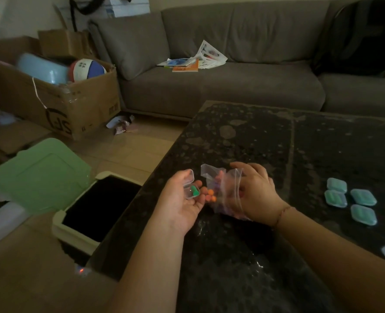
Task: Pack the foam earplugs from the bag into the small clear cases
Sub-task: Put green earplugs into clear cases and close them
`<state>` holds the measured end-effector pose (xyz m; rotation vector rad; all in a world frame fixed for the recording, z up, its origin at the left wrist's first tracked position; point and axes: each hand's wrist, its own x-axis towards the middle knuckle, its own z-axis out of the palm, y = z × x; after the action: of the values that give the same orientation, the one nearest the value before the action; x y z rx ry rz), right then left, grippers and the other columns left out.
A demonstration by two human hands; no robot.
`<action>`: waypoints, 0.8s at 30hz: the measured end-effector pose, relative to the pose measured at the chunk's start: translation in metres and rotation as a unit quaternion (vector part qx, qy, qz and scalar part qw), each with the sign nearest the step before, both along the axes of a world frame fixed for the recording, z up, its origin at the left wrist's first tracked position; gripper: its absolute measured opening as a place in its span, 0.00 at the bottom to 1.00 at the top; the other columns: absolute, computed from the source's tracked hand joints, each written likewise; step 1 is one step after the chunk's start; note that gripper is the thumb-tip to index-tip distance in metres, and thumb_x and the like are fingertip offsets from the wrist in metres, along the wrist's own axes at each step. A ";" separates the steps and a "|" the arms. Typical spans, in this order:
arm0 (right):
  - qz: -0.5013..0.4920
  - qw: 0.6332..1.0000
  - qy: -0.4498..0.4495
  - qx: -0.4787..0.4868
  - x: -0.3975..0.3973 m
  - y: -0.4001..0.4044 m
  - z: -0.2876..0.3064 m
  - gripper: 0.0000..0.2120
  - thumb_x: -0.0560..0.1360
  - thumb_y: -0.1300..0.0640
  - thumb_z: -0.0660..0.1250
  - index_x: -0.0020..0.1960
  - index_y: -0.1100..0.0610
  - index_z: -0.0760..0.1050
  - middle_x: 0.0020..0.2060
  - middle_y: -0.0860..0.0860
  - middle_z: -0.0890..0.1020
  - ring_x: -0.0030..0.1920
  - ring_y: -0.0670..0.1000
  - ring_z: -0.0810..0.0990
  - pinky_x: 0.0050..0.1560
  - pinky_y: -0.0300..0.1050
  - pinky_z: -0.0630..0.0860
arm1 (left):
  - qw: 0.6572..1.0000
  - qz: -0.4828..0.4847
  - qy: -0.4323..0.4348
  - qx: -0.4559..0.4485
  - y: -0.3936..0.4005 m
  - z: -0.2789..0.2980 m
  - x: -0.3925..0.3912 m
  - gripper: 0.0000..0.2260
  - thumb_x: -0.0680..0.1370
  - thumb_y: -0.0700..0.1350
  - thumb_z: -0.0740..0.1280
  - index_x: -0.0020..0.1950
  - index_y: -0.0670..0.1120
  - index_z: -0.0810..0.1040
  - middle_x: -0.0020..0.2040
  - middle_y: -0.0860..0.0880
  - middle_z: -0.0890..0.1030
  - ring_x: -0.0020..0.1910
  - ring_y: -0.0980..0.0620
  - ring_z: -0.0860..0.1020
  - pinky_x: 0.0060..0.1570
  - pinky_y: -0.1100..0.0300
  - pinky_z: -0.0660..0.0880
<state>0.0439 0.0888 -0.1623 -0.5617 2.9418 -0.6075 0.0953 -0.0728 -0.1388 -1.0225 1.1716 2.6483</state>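
The left hand [182,197] cradles an open case [190,187] holding a green earplug [194,191]; the right hand [252,195] grips the bag [220,190].

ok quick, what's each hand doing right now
Left hand: palm up, cradling an open clear case with a green earplug inside.
Right hand: gripping the plastic bag.

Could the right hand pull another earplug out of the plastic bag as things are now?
Probably yes: the right hand is already at the clear bag, fingers reaching into it, orange earplugs nearby, nothing blocking.
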 end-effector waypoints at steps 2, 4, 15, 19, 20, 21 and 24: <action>-0.006 1.000 0.025 -0.008 0.003 0.014 0.003 0.17 0.69 0.36 0.68 0.55 0.40 0.80 0.75 0.41 0.58 0.75 0.54 0.50 0.71 0.61 0.61 | 1.000 0.025 0.006 0.015 -0.002 0.001 0.000 0.16 0.81 0.49 0.66 0.65 0.41 0.78 0.61 0.40 0.78 0.52 0.46 0.78 0.44 0.55 0.75; -0.013 0.999 0.049 -0.019 0.009 0.033 0.009 0.12 0.68 0.38 0.71 0.51 0.38 0.80 0.74 0.42 0.60 0.75 0.55 0.52 0.71 0.61 0.62 | 0.997 0.063 0.013 0.041 -0.004 0.006 0.004 0.17 0.81 0.52 0.66 0.64 0.42 0.79 0.59 0.41 0.79 0.53 0.46 0.79 0.46 0.55 0.75; -0.101 0.924 -0.043 -0.366 0.096 0.113 0.075 0.06 0.66 0.59 0.73 0.43 0.52 0.82 0.42 0.47 0.85 0.44 0.45 0.84 0.44 0.41 0.79 | 0.986 -0.074 0.066 0.135 0.064 0.038 0.045 0.20 0.80 0.56 0.65 0.60 0.41 0.83 0.50 0.39 0.84 0.45 0.48 0.80 0.46 0.56 0.76; -0.101 0.869 -0.120 -0.469 0.117 0.116 0.082 0.07 0.67 0.63 0.71 0.41 0.53 0.84 0.41 0.53 0.85 0.45 0.52 0.85 0.48 0.47 0.81 | 0.986 -0.128 0.052 0.098 0.099 0.039 0.050 0.20 0.80 0.55 0.65 0.58 0.40 0.84 0.50 0.40 0.83 0.47 0.46 0.81 0.51 0.53 0.75; -0.103 0.866 -0.122 -0.475 0.120 0.116 0.083 0.08 0.67 0.64 0.71 0.41 0.53 0.84 0.41 0.52 0.85 0.44 0.51 0.85 0.46 0.46 0.82 | 0.984 -0.138 0.043 0.108 0.106 0.039 0.050 0.20 0.80 0.55 0.64 0.59 0.40 0.84 0.51 0.40 0.83 0.49 0.45 0.81 0.51 0.53 0.75; -0.104 0.863 -0.117 -0.480 0.122 0.117 0.084 0.08 0.69 0.65 0.70 0.41 0.54 0.84 0.41 0.51 0.86 0.43 0.49 0.85 0.44 0.43 0.82 | 0.982 -0.145 0.033 0.121 0.113 0.038 0.050 0.21 0.81 0.56 0.64 0.60 0.40 0.83 0.54 0.38 0.84 0.53 0.44 0.82 0.52 0.52 0.76; -0.114 0.868 -0.099 -0.473 0.122 0.120 0.084 0.09 0.73 0.67 0.68 0.45 0.54 0.82 0.40 0.47 0.86 0.42 0.44 0.85 0.40 0.34 0.79 | 0.977 -0.167 0.022 0.129 0.129 0.036 0.050 0.21 0.81 0.56 0.63 0.61 0.40 0.83 0.60 0.36 0.84 0.58 0.42 0.82 0.55 0.50 0.77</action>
<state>0.1664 0.2085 -0.0786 -0.1562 2.3441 -2.0150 0.1454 0.0565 -0.1033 -0.6612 0.8831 2.4788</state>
